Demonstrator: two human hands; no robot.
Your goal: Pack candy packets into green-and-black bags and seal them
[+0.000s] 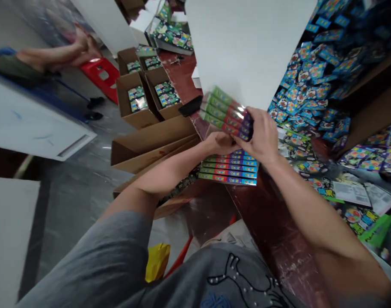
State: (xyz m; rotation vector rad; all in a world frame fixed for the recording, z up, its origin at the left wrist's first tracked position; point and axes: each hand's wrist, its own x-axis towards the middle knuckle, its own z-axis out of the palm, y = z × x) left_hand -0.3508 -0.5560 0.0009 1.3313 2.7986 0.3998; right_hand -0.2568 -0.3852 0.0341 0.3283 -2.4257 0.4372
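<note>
One bundle (226, 113) is held; cartons (138, 121) at ten o'clock are stocked.
Right hand (265, 134) fingers are closed round it; left hand (218, 143) fingers are curled, their hold unclear.

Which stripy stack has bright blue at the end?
The lower stack. Its stripes go green, red, purple, then bright blue. The tilted stack, held up above it, ends in dark purple instead.
</note>
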